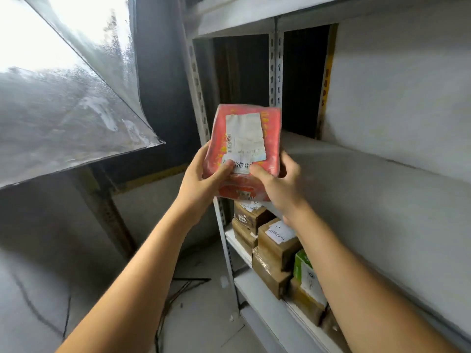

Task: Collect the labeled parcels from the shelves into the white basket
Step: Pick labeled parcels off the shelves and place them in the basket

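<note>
A red plastic parcel [270, 128] with a white shipping label on its face is held upright in front of the metal shelf unit. My left hand [204, 177] grips its lower left edge, thumb pressed on the label. My right hand [280, 184] grips its lower right edge, thumb also on the front. On the shelf below sit several brown cardboard parcels [275, 248] with white labels and a green and white box [303, 266]. The white basket is not in view.
The grey shelf board [369, 187] at hand height stretches right. A slotted upright post [201, 103] stands at the shelf's left corner. A clear plastic sheet [76, 110] hangs at the left. Concrete floor [198, 314] with dark wires lies below.
</note>
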